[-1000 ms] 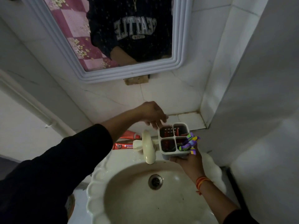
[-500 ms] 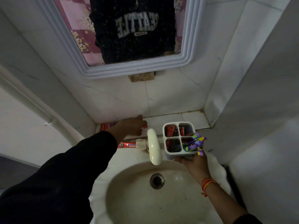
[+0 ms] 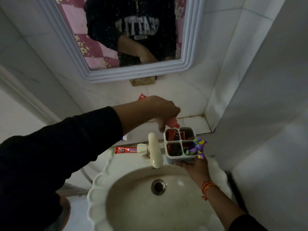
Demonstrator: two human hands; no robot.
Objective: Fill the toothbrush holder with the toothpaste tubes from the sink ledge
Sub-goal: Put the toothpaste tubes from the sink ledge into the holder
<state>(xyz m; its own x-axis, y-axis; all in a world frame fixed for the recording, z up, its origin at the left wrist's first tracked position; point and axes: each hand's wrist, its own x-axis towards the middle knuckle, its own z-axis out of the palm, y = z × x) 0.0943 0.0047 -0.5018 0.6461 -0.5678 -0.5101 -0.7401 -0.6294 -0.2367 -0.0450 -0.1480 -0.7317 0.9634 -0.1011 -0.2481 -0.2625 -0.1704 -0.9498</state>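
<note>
My right hand (image 3: 194, 169) holds a white four-compartment toothbrush holder (image 3: 181, 141) from below, over the sink's back right rim. Red tubes stand in its compartments, and a purple and yellow toy (image 3: 196, 147) hangs on its right side. My left hand (image 3: 162, 110) grips a red toothpaste tube (image 3: 172, 122), cap down, just above the holder's back left compartment. Its tail end pokes out behind my wrist. Another red toothpaste tube (image 3: 125, 150) lies on the ledge left of the tap. A white and blue tube end (image 3: 125, 137) peeks from under my left forearm.
A cream tap (image 3: 155, 150) juts over the white scalloped basin (image 3: 150, 205) with its metal drain (image 3: 158, 186). A framed mirror (image 3: 133, 35) hangs on the tiled wall above. A tiled wall closes in on the right.
My left hand reached left to the ledge, took a red tube and carried it back right over the holder. The holder stayed in my right hand.
</note>
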